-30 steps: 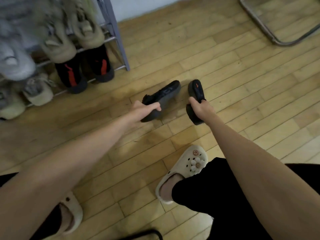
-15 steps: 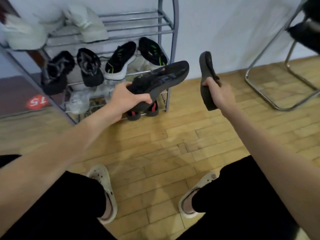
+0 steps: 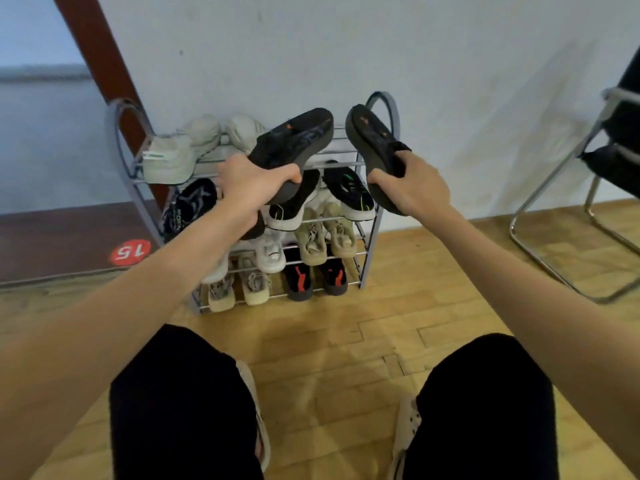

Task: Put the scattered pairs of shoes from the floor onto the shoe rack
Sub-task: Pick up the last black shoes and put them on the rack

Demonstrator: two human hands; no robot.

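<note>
Against the pale wall stands a grey metal four-tier shoe rack (image 3: 378, 216), where the left hand (image 3: 250, 184) is clenched around the heel of one black foam slipper (image 3: 293, 147) and the right hand (image 3: 412, 188) is clenched around the other black foam slipper (image 3: 374, 150), both held in the air in front of the top tier's bare right side, beside a pair of off-white sneakers (image 3: 183, 148) on its left. Lower tiers carry black-and-white trainers (image 3: 349, 190), beige lace-up shoes (image 3: 323, 237) and black shoes with red marks (image 3: 317, 277), while the left forearm hides much of the rack's left half. At the right a chrome-framed chair (image 3: 568, 216) is cut off by the edge, and black-clad knees (image 3: 183, 393) cover most of the cream clogs (image 3: 408, 427) on the wooden floor (image 3: 329, 341).
</note>
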